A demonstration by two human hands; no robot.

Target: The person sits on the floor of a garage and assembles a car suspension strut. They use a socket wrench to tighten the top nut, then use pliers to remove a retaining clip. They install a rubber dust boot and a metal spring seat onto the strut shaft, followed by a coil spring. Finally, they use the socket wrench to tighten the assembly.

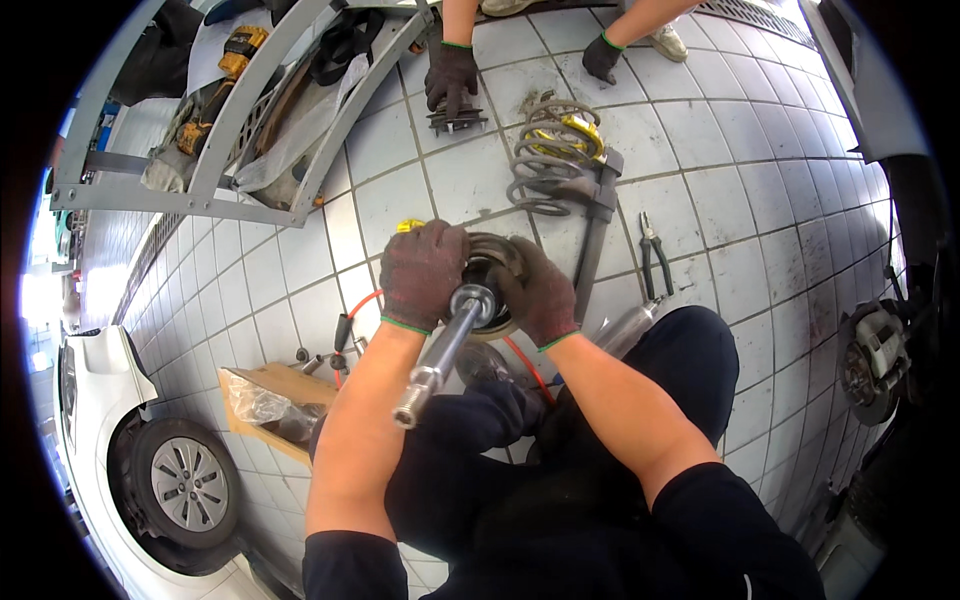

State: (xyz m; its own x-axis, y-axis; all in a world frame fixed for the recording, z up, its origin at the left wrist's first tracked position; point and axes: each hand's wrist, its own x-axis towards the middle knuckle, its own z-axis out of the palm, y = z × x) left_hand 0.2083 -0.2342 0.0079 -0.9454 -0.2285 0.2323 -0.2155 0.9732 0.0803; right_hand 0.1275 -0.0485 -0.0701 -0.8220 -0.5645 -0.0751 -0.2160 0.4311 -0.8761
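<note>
Both my hands, in dark gloves with green cuffs, are closed on a shock absorber strut (446, 350). Its bare silver rod, threaded at the end, points up toward me. My left hand (424, 276) grips the round dark collar around the rod from the left. From the right, my right hand (541, 297) wraps the same collar. The strut's lower part is mostly hidden behind my hands and legs. Beyond my hands lies a grey coil spring (540, 165) with yellow parts, together with another dark strut (597, 215).
A co-worker's gloved hand (452, 78) holds a small dark round part (457, 121); the other glove (601, 58) is near the floor. Pliers (653, 257) lie right. A metal cart (205, 205) stands left, a cardboard box (262, 378) nearer, white car (90, 400) beyond it, brake disc (868, 368) far right.
</note>
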